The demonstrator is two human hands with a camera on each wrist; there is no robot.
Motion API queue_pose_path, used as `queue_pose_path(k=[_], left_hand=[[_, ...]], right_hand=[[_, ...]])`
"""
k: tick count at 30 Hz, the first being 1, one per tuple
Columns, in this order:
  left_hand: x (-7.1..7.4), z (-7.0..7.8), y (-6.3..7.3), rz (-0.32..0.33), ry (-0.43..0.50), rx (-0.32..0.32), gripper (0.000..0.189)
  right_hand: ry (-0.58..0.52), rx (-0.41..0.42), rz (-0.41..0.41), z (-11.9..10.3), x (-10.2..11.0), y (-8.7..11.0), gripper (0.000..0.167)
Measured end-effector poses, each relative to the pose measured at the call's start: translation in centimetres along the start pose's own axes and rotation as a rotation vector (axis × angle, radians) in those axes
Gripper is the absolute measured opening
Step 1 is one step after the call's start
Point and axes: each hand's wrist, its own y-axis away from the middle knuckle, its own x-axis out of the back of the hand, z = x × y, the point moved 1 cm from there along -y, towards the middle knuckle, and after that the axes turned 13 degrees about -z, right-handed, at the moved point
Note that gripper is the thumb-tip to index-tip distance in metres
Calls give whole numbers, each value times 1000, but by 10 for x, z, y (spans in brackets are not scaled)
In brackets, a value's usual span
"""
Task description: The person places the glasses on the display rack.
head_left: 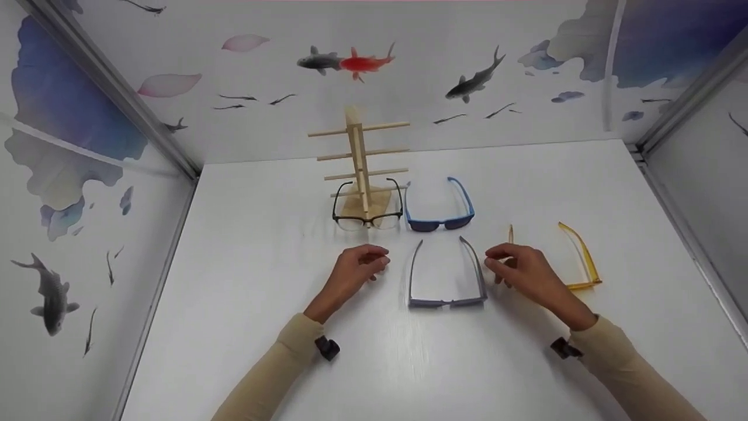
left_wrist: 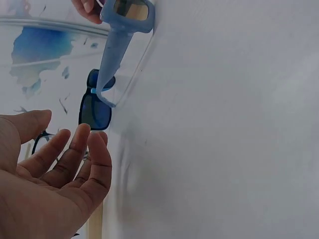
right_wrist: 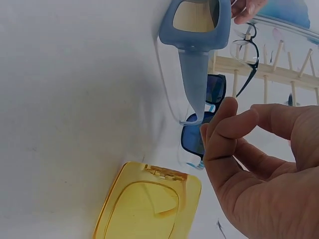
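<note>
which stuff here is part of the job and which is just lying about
Likely part of the job:
grey-blue glasses, between the left hand and right hand
yellow glasses, beside the right hand
black-rimmed glasses
blue-framed sunglasses
wooden display rack

Probably just surroundings:
white table
fish-print wall
black wrist devices

In the head view, you have diffuse, moderate light, with pale streaky glare on the white tabletop [head_left: 403, 351] and soft shadows beside the right sleeve [head_left: 619, 356] and beneath the grey-blue sunglasses [head_left: 432, 303]. Your wrist views are dimmer and greyer, with broad, soft-edged tabletop shadows.
</note>
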Motion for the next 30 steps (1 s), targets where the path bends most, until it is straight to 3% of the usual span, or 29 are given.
queue_pose_path(k=[11, 22, 30], left_hand=[[-18, 1, 2, -40, 14, 28, 33], [-38, 0, 2, -90, 17, 52, 29], [-43, 0, 5, -101, 66, 56, 29]], right_hand=[[-31, 28, -55, 5, -12, 8, 30], [-53, 24, -106, 11, -20, 16, 38], [-58, 39, -133, 13, -24, 15, 39]])
